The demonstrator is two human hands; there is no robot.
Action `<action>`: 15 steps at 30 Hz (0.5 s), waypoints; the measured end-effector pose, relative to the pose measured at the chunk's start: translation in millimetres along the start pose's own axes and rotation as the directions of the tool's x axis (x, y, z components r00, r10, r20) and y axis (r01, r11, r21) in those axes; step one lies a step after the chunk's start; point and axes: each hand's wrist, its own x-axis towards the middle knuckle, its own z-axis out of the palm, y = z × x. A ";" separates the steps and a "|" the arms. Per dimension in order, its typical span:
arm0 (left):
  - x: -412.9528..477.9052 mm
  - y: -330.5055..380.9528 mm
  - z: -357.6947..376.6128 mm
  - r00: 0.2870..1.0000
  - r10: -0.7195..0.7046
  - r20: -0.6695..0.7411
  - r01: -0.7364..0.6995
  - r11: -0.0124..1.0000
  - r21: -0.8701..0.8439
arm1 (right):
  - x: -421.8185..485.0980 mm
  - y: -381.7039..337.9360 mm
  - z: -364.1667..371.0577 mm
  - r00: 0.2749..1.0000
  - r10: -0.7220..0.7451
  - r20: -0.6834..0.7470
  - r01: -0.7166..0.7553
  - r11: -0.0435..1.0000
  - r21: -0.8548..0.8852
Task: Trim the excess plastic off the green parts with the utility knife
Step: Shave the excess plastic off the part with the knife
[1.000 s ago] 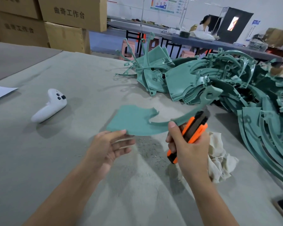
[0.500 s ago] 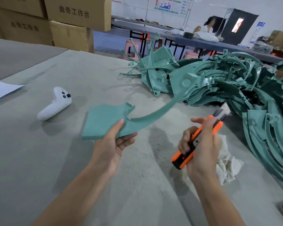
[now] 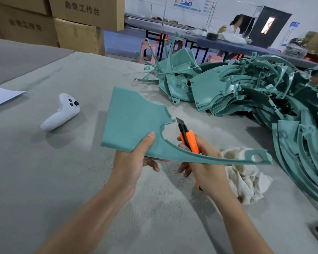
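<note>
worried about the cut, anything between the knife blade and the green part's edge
Nothing visible. The utility knife in the right hand has its blade tip at the notched edge of the green part; the left hand grips the part lower down, clear of it.

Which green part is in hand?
The flat green plastic part with the long curved arm, held up by the left hand; the others lie in the green heap.

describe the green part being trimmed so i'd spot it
Find the heap of green parts on the grey table's right side. Nearer the camera, the left hand holds one green part up. It alone is off the heap, the orange knife by its notched edge.
</note>
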 end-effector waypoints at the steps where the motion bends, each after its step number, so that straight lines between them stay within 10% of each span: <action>1: -0.1 -0.3 0.5 1.000 0.007 -0.003 -0.007 1.000 0.004 | -0.1 0.3 0.4 1.000 -0.019 0.005 0.019 0.999 -0.026; 15: -4.1 1.5 5.1 0.996 0.085 -0.028 -0.084 0.996 0.014 | -1.5 -0.6 0.1 0.985 -0.164 0.061 0.171 0.975 -0.138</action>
